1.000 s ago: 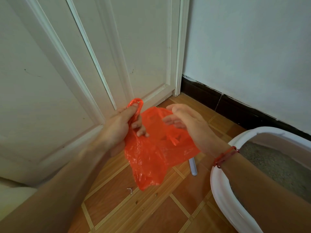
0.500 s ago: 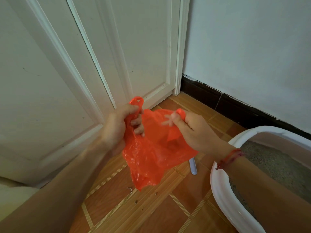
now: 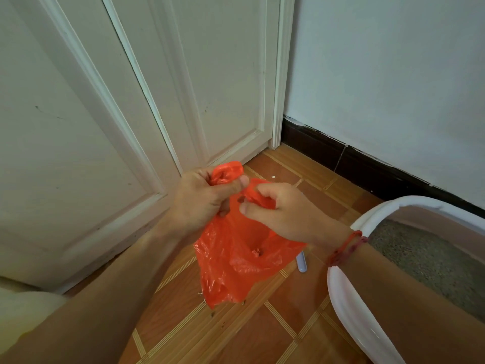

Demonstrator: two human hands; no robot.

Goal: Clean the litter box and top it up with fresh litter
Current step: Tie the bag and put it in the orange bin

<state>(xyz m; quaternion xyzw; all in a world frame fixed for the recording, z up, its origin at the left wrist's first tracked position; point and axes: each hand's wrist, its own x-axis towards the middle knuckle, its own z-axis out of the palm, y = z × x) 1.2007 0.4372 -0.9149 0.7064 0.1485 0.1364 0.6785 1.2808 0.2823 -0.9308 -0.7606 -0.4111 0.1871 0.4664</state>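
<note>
so, orange plastic bag point(image 3: 236, 261) is hanging mid-frame over the tiled floor point(image 3: 262, 337), held up by both hands. the left hand point(image 3: 202, 198) has one bunched-up handle tight in its fist with the thumb clamped over it. the right hand point(image 3: 283, 214) pinches the other bit of the top edge between thumb and curled fingers. so both are holding the bag and nothing else, and the two grips are almost touching.

litter box point(image 3: 349, 306) is at the lower right of the frame, white rim, grey litter point(image 3: 420, 253) still in it, right forearm crossing over its edge. the bag sits just beside it, not over it.

what i'd worry about: with the hands that close together the mouth is barely open, so anything scooped toward it could miss and land on the floor. there are already a few crumbs point(image 3: 212, 315) under the bag. the film looks really thin too, so yanking the handles apart could rip it. there's also a puckered dark spot point(image 3: 256, 252) mid-bag; can't tell if it's a hole, but if so, litter will leak straight out.
</note>
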